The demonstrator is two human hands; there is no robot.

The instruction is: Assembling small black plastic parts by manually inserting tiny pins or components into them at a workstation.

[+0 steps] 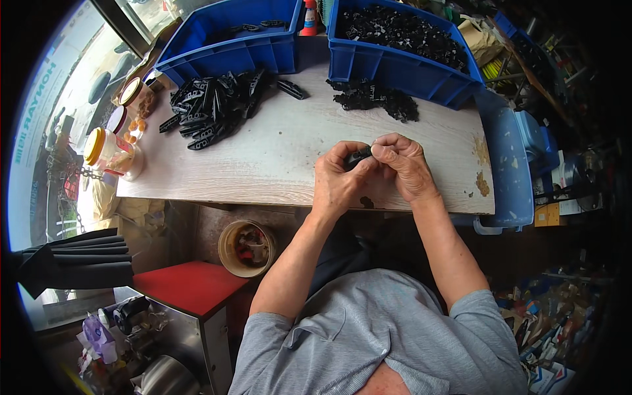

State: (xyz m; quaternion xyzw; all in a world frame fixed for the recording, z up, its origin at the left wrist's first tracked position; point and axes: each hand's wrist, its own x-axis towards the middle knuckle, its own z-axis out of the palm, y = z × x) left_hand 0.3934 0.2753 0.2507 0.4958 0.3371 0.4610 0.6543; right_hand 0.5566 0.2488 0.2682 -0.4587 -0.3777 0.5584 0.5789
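Note:
Above the table's near edge, my left hand [334,183] is closed around a long black plastic part [356,158]. Beside it, my right hand [411,172] is pinched together at the part's right end; whatever lies between those fingertips is hidden. Farther off to the left is a heap of similar long black parts [212,105], with a single black part [292,89] lying just right of it. A loose pile of small black pieces [378,99] lies beyond my hands.
At the back stand a left blue bin [230,54] with a few black parts and a right blue bin [401,62] full of small pieces. Lidded jars [108,150] line the table's left end. Below are a bucket [227,253] and red-topped cabinet [187,288].

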